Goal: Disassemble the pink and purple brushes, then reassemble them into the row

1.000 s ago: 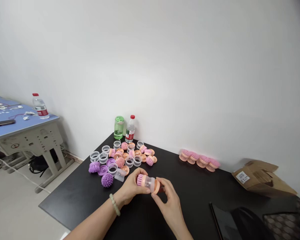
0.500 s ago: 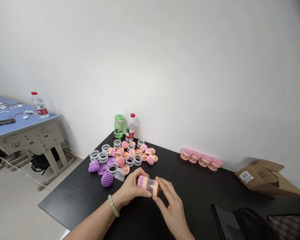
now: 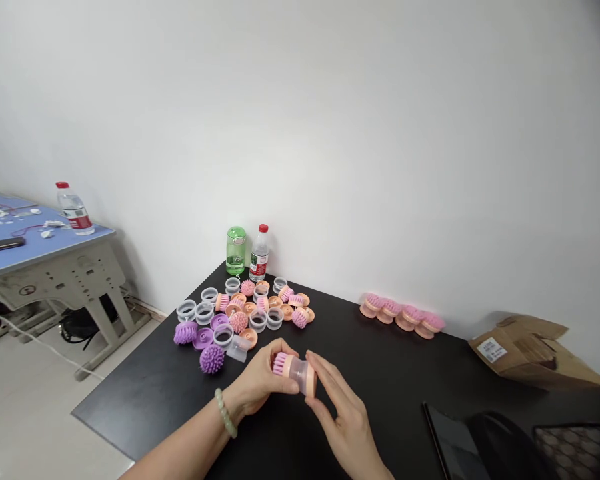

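My left hand (image 3: 264,377) is closed round the bristle end of a pink and peach brush (image 3: 298,375) with a clear middle ring, held sideways above the black table. At its peach base, on the right, my right hand (image 3: 337,407) grips with thumb and fingers. To the left lie loose parts: clear rings (image 3: 223,336), peach discs (image 3: 249,338), purple discs (image 3: 203,339), and pink and purple bristle heads (image 3: 212,359). Several whole pink brushes (image 3: 409,317) stand in a row by the wall, bristles up.
A green bottle (image 3: 236,251) and a red-capped water bottle (image 3: 259,253) stand at the back corner of the black table (image 3: 145,400). On the right are an open cardboard box (image 3: 535,353) and a dark tablet-like device (image 3: 455,443). A blue table (image 3: 45,233) stands far left.
The fingers of my right hand have shifted slightly on the brush's peach base. My left hand keeps its hold. The whole view has moved a little.
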`<state>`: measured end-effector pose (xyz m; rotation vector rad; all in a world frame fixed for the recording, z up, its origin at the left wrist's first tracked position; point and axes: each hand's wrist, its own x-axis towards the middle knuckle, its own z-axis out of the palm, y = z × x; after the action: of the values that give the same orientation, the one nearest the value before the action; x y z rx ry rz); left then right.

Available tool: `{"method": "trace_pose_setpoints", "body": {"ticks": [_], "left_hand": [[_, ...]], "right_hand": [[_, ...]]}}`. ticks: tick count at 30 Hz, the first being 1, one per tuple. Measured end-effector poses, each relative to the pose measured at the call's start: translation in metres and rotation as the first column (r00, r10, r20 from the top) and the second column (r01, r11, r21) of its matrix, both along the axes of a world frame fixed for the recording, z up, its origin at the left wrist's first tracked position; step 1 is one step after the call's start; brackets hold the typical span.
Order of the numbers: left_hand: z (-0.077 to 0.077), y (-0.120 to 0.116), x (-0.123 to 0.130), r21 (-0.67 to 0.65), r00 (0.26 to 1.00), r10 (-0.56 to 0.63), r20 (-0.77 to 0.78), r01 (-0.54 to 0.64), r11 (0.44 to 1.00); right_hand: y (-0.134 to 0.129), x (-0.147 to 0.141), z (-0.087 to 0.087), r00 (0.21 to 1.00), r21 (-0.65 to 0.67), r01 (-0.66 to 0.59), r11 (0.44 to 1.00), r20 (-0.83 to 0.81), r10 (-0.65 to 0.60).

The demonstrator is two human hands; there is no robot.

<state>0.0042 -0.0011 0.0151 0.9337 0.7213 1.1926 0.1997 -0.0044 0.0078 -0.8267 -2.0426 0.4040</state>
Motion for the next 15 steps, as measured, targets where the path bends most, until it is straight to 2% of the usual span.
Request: {"method": "trace_pose_setpoints", "body": {"ticks": [5,7,9,12,15], "left_hand": [[-0.001,0.001,0.003,-0.061,0.998,-0.06,-0.018,0.059,0.996],[-0.002,0.001,0.004,-0.079,0.997,-0.077,-0.016,0.076,0.994],[-0.004,0.001,0.004,-0.059,0.997,-0.078,-0.023,0.077,0.995],[-0.008,0.001,0.002,0.087,0.991,-0.038,-0.132,0.05,0.995],[-0.009,0.001,0.002,0.321,0.955,0.076,-0.287,0.021,0.947]], "right_hand": [[0.0,0.005,0.005,0.996,0.01,-0.088,0.996,0.034,0.088],[0.0,0.005,0.005,0.996,0.019,-0.072,0.997,0.044,0.071],[-0.001,0.002,0.004,1.0,0.017,0.002,1.0,0.023,-0.003],[0.0,-0.002,-0.001,0.988,-0.064,0.15,0.987,-0.03,-0.152],[0.003,-0.004,-0.006,0.983,-0.313,0.167,0.935,-0.022,-0.183]]}}
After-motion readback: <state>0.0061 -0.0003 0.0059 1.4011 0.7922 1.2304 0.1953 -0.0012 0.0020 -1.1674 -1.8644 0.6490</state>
